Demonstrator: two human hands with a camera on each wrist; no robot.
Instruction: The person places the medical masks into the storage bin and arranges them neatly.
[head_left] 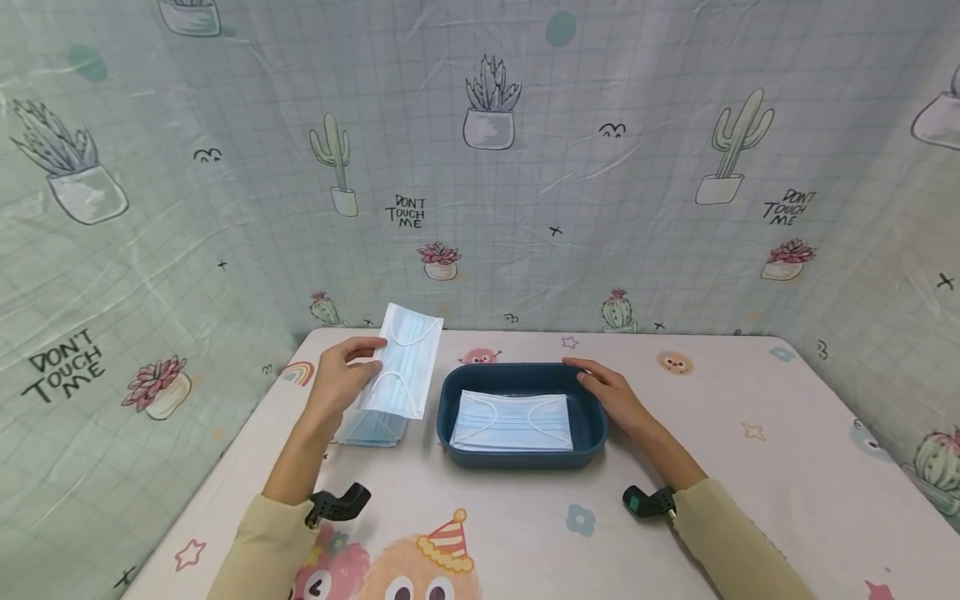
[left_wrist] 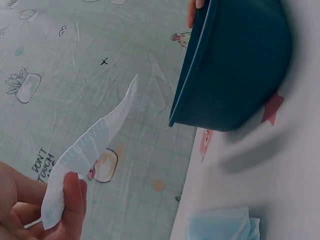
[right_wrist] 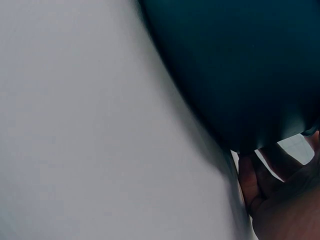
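My left hand [head_left: 347, 375] pinches a light blue disposable face mask [head_left: 408, 358] by its left edge, thumb in front. The mask hangs raised above the table, its white ear loops showing; from the left wrist it appears edge-on and curved. Beneath it, partly hidden, lies a small pile of folded masks [head_left: 375, 429]. A dark blue plastic bin [head_left: 517, 460] sits to the right, holding a stack of masks [head_left: 513, 421] laid lengthwise. My right hand [head_left: 611, 396] grips the bin's back right corner, with fingers along the outside and the thumb at the rim.
A white tablecloth [head_left: 675, 517] with cartoon prints covers the table. Behind and on both sides hangs a grid-patterned curtain [head_left: 525, 192] printed with cacti. Black wrist devices sit on both forearms, the left device [head_left: 341, 504] nearer the pile.
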